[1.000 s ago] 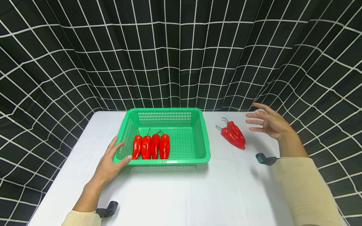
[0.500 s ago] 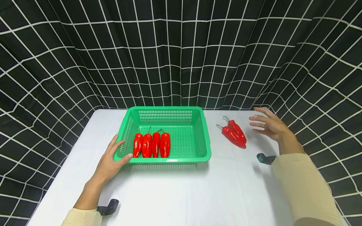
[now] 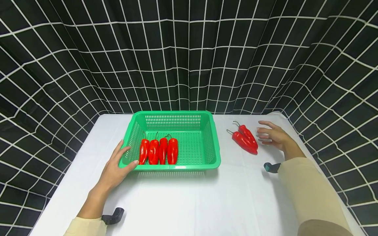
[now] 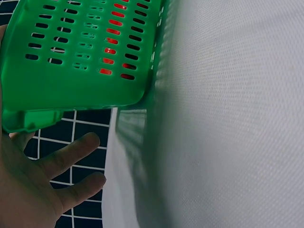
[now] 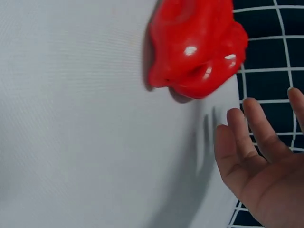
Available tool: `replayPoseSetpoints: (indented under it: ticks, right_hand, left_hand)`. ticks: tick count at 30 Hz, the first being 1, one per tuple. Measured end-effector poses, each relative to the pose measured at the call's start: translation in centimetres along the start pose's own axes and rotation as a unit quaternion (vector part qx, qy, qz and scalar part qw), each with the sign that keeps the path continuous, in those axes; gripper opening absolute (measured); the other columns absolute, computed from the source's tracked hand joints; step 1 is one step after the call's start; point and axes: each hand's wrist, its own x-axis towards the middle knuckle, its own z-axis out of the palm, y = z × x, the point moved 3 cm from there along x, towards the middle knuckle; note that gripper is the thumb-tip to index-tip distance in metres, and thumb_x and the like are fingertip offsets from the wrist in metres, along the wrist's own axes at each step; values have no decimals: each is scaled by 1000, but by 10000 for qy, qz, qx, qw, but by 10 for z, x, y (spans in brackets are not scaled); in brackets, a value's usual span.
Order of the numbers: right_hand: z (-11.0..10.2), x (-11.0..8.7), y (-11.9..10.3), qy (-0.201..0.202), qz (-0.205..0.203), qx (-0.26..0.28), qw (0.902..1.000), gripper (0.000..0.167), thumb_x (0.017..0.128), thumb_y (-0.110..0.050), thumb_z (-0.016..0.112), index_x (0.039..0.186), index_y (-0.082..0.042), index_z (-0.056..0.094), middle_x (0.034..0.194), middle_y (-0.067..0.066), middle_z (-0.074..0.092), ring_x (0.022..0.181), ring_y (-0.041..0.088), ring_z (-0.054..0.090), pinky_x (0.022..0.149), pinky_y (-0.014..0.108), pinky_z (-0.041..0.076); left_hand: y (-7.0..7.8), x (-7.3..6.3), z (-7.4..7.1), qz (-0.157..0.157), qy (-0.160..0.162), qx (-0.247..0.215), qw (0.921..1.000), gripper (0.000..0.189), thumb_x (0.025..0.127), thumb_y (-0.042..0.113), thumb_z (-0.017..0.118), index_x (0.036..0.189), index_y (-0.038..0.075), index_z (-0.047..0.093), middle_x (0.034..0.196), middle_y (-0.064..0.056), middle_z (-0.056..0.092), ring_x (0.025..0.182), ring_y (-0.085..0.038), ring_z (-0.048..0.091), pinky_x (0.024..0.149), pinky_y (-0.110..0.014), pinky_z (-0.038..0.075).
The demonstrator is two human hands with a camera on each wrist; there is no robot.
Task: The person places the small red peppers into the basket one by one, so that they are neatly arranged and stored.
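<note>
My left hand [image 3: 113, 168] rests at the front left corner of a green plastic basket [image 3: 177, 167], thumb on the front rim and index finger over the left rim. Two of its fingers stretch out straight beside the basket wall [image 4: 71, 90] in the left wrist view. Inside the basket several red peppers [image 3: 154, 152] lie in a row at the left, stems toward the back. Two more red peppers [image 3: 244, 143] lie side by side on the table to the right. Just right of them, my right hand [image 3: 274, 136] hovers with relaxed, spread fingers, holding nothing.
A white cloth [image 3: 189, 203] covers the table. Black curtains [image 3: 189, 55] with a white grid stand behind and on both sides. Dark wrist cameras [image 3: 113, 216] jut from both wrists.
My right hand has come down and slightly left, closer to the two loose peppers. My left hand, the basket and the peppers keep their places; the head view has shifted slightly.
</note>
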Motion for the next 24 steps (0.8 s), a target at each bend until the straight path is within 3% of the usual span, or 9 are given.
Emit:
replayPoseSetpoints:
  ticks: [12, 24]
  right_hand:
    - [16, 9, 3, -35, 117, -517, 9986, 84, 90, -33, 68, 156, -21, 17, 150, 24, 30, 130, 45, 37, 94, 54, 43]
    - [26, 17, 1, 144, 218, -1099, 9936, 89, 87, -35, 72, 156, -20, 17, 149, 25, 26, 129, 47, 33, 89, 52, 48]
  left_hand:
    - [0, 1, 1, -58, -34, -10, 10000, 65, 88, 45, 65, 141, 14, 46, 160, -2, 13, 138, -42, 25, 96, -71, 27]
    - [1, 1, 1, -123, -85, -36, 9999, 65, 88, 44, 66, 142, 14, 45, 160, -2, 12, 139, -42, 23, 97, -71, 26]
